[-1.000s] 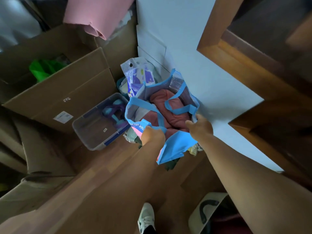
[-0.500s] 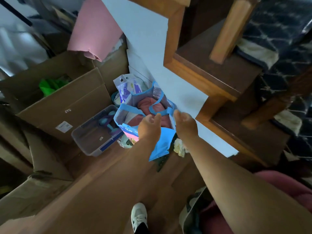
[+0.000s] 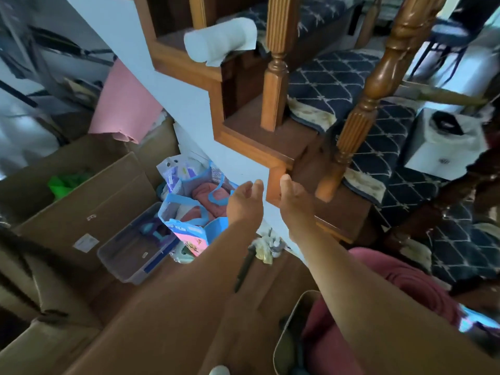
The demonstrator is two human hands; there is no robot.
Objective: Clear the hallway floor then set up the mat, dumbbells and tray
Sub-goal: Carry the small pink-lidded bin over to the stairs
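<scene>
Now both grips are apart, empty: left hand (image 3: 243, 203), right hand (image 3: 293, 200). Blue bag (image 3: 216, 230) holds red cloth (image 3: 206, 196); clear bin (image 3: 123, 262) beside it holds dumbbells (image 3: 153, 230).

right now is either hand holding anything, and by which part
Nothing is held. The left hand and the right hand are both open with relaxed fingers, near the blue bag, gripping neither its handles nor its rim.

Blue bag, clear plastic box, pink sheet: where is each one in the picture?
blue bag (image 3: 189, 234), head view, on its printed front panel.
clear plastic box (image 3: 127, 255), head view, on its bare bottom.
pink sheet (image 3: 124, 104), head view, on its flat middle.
</scene>
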